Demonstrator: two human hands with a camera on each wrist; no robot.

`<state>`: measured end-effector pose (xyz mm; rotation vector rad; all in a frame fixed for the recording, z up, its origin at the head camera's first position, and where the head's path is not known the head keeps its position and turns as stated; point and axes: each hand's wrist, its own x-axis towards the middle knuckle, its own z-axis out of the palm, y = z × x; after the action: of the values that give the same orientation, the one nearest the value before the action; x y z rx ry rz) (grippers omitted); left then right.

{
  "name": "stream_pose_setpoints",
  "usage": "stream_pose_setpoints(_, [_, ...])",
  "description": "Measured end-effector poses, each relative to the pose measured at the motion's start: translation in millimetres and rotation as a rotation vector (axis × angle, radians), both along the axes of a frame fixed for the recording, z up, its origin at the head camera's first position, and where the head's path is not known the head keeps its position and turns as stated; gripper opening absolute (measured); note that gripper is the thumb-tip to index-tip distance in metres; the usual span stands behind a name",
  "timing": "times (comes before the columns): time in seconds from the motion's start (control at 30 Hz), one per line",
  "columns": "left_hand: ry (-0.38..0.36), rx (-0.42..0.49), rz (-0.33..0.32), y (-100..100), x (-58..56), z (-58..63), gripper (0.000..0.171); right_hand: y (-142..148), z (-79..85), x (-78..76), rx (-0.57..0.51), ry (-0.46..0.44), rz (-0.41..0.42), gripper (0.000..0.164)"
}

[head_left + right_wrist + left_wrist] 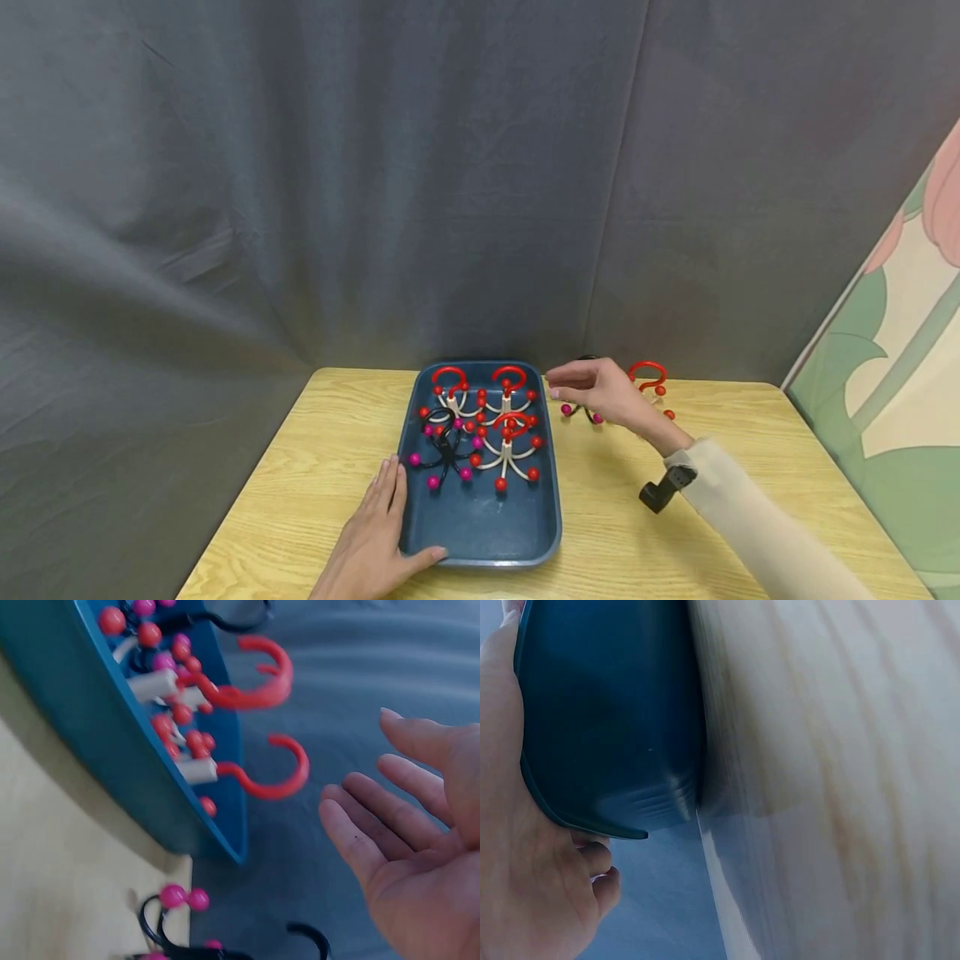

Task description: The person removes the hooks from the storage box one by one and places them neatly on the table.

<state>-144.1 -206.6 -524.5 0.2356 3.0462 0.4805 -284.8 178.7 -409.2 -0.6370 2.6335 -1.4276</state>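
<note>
A dark blue tray [480,525] holds several multi-armed hangers: white ones [507,450] with red hooks and red ball tips, and a black one [447,454] with magenta balls. My left hand [375,521] rests on the tray's front left corner, fingers straight along the left rim and thumb over the front rim. To the right of the tray's far end, my right hand [600,390] holds nothing, its fingers loosely extended and thumb apart. Beneath it, partly hidden, stands another black hanger [577,410] with magenta balls.
One more red-hooked hanger [648,367] stands behind my right hand, partly covered by it. The light wood table [300,467] ends at a grey curtain [465,183]. A floral-patterned panel [885,367] borders the right side.
</note>
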Motion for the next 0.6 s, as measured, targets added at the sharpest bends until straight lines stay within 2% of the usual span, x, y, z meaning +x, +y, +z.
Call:
stream_pose_setpoints(0.2, [-0.004,-0.009,0.001,0.1,-0.8,0.1,0.136,-20.4,-15.3,5.6,-0.003,0.000,0.092,0.044])
stream_pose_setpoints(0.6, [-0.011,-0.006,0.008,1.7,-0.8,0.5,0.137,-40.2,-37.5,7.0,-0.012,-0.005,0.117,0.040])
